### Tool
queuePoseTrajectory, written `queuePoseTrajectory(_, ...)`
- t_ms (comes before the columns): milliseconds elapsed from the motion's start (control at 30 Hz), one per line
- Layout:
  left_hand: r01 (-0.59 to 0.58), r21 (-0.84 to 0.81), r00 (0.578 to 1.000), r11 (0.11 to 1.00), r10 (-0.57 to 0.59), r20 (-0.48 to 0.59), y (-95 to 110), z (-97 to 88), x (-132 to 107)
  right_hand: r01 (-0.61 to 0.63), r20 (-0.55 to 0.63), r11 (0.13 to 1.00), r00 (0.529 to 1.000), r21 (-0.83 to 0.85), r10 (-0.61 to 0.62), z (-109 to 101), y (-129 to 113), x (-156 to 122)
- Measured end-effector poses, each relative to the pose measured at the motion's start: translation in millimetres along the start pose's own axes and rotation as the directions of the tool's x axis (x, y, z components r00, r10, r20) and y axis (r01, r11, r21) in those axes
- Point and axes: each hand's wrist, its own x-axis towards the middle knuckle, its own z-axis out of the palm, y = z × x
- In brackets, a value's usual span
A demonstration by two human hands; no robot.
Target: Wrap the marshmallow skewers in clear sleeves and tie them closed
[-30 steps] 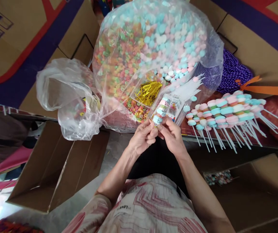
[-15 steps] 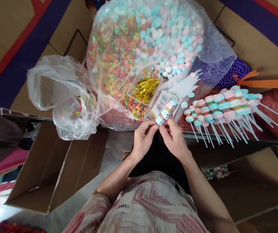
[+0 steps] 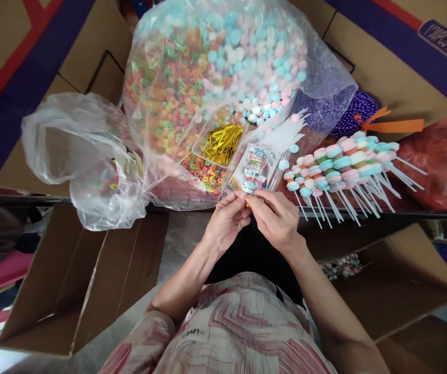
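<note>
My left hand and my right hand meet at the table's front edge, fingers pinched together on the lower end of a candy skewer in a clear printed sleeve. A glint of gold twist tie shows between the fingertips. The sleeved skewer points away from me over a stack of clear sleeves. A clear tray of gold twist ties lies just left of it. Finished candy skewers with white sticks lie in a row to the right.
A large clear bag of ring candies and pastel marshmallow discs fills the middle. A smaller plastic bag sits left, purple beads and a red bag right. Open cardboard boxes stand below the table on both sides.
The sleeved skewer has turned from slanting right to pointing more straight away. Both hands stay pinched at its lower end, and the view has shifted slightly.
</note>
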Motion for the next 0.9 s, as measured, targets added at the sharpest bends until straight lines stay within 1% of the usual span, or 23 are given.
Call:
queuePoseTrajectory(167, 0.030, -0.038, 0.999, 0.999, -0.030, -0.017, 1.1, -2.4, -0.5, 0.030, -0.048, 0.999, 0.998, -0.017, -0.031, 2.5, -3.3, 0.4)
queuePoseTrajectory(300, 0.033, -0.032, 0.999, 0.999, -0.033, -0.006, -1.9, -3.6, -1.4, 0.015, -0.086, 1.000, 0.996, 0.003, -0.015, 5.0, -4.9, 0.9)
queuePoseTrajectory(400, 0.008, -0.036, 1.000, 0.999, -0.007, 0.010, -8.3, -4.5, -0.7, -0.032, -0.073, 0.999, 0.997, 0.009, 0.033, 8.3, -7.1, -0.2)
queuePoseTrajectory(467, -0.016, -0.035, 1.000, 0.999, 0.016, 0.000, -11.9, -4.1, 1.8, -0.082, -0.063, 0.997, 0.995, -0.006, 0.081, 10.0, -9.8, -1.7)
queuePoseTrajectory(533, 0.002, -0.007, 1.000, 1.000, -0.002, 0.007, -12.1, -1.9, 5.2, -0.144, -0.057, 0.989, 0.988, 0.016, 0.145, 9.1, -13.6, -2.8)
queuePoseTrajectory(600, 0.029, 0.036, 0.998, 0.999, -0.032, 0.060, -8.3, 2.3, 7.5, -0.241, -0.045, 0.964, 0.968, 0.115, 0.248, 3.9, -17.8, -2.5)
queuePoseTrajectory(633, 0.016, 0.061, 0.994, 0.998, -0.022, 0.104, -5.4, 4.9, 7.6, -0.308, -0.034, 0.934, 0.947, 0.184, 0.319, -0.4, -19.5, -1.8)
queuePoseTrajectory(667, -0.023, 0.096, 0.988, 0.995, 0.007, 0.156, -2.4, 7.4, 6.7, -0.379, -0.020, 0.891, 0.918, 0.249, 0.396, -5.6, -20.7, -0.7)
queuePoseTrajectory(733, -0.139, 0.189, 0.965, 0.972, 0.091, 0.246, 1.6, 11.5, 2.6, -0.499, -0.002, 0.797, 0.847, 0.341, 0.532, -17.5, -21.4, 1.7)
queuePoseTrajectory(767, -0.192, 0.252, 0.954, 0.949, 0.120, 0.274, 1.9, 12.7, -0.1, -0.534, -0.003, 0.763, 0.818, 0.363, 0.575, -23.7, -21.0, 2.7)
queuePoseTrajectory(800, -0.231, 0.323, 0.947, 0.918, 0.136, 0.291, 0.9, 13.4, -2.8, -0.550, -0.014, 0.747, 0.802, 0.373, 0.597, -29.6, -20.5, 3.3)
queuePoseTrajectory(833, -0.254, 0.393, 0.945, 0.884, 0.139, 0.297, -1.4, 13.6, -5.2, -0.549, -0.032, 0.749, 0.799, 0.371, 0.601, -35.0, -20.0, 3.5)
queuePoseTrajectory(900, -0.269, 0.485, 0.947, 0.832, 0.137, 0.290, -8.6, 13.7, -8.6, -0.506, -0.086, 0.790, 0.821, 0.345, 0.564, -43.8, -20.2, 2.0)
